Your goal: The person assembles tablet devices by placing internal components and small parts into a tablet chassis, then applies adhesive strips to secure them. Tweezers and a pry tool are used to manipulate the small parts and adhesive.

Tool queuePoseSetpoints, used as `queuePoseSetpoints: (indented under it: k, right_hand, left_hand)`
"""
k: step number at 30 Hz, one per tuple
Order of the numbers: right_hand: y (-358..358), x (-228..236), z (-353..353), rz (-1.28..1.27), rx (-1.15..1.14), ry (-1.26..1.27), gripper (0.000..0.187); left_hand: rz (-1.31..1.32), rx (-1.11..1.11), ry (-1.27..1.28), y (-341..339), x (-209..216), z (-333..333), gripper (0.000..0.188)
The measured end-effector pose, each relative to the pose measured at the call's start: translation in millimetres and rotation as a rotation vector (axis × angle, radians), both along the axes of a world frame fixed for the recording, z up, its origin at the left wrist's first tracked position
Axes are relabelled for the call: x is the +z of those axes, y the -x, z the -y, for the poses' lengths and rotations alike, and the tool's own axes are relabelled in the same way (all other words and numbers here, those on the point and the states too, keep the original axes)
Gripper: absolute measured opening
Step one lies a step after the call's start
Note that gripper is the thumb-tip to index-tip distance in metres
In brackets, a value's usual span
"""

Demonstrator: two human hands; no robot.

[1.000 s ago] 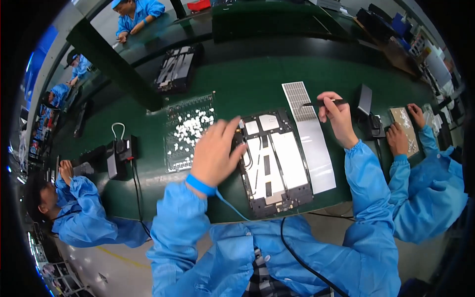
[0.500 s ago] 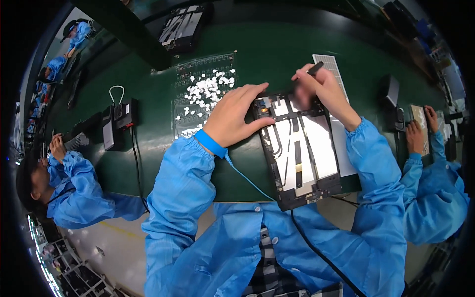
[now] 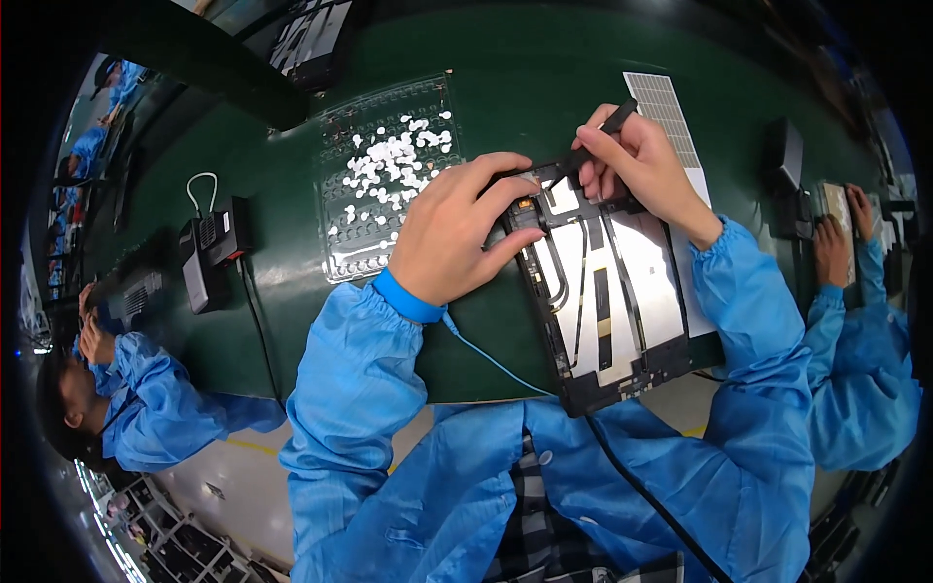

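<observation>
A tablet [image 3: 661, 282] with its back off lies in front of me, its silver inside, black frame and dark cables showing. My left hand [image 3: 449, 228] holds it by the upper left corner, the thumb on the left edge and the fingers bent over the top. A blue wristband [image 3: 408, 295] with a thin cord circles that wrist. Pinched like a pen in my right hand [image 3: 646, 170] is a slim black tool, tweezers by its shape [image 3: 618, 115]. Its narrow tip reaches the tablet's upper left part, close to my left fingertips. Exactly what the tip touches is too small to tell.
Left of the tablet, a clear tray [image 3: 335, 146] bears many small white pieces [image 3: 389, 160]. A gridded light sheet [image 3: 665, 112] lies beyond my right hand. Small dark devices [image 3: 231, 233] stand at left. Co-workers in blue sit both sides. A black cable [image 3: 632, 476] runs near my lap.
My right hand has brought the tool left and down to the tablet's upper left part. My left fingers have bent inward over the corner. The whole view has shifted slightly.
</observation>
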State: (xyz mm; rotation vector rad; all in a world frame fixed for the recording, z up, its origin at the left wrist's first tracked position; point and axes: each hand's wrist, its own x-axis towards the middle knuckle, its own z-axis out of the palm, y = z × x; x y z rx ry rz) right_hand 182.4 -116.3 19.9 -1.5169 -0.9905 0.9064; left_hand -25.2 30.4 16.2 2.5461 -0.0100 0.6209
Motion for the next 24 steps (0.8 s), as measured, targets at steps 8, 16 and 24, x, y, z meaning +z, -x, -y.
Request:
queuePoseSetpoints:
  k: [8,16,24]
  right_hand:
    - [-2.1,-1.9,2.2,0.029,0.013,-0.024,0.026]
    - [8.2,0.7,8.6,0.161,-0.065,-0.172,0.019]
    - [-20.3,8.8,16.6,0.091,-0.172,-0.361,0.023]
  left_hand:
    - [0.007,-0.044,-0.076,-0.8,3.6,4.1,0.034]
    - [0.033,-0.124,-0.268,-3.2,7.8,8.2,0.029]
    - [0.078,-0.162,-0.265,-5.4,2.8,11.4,0.029]
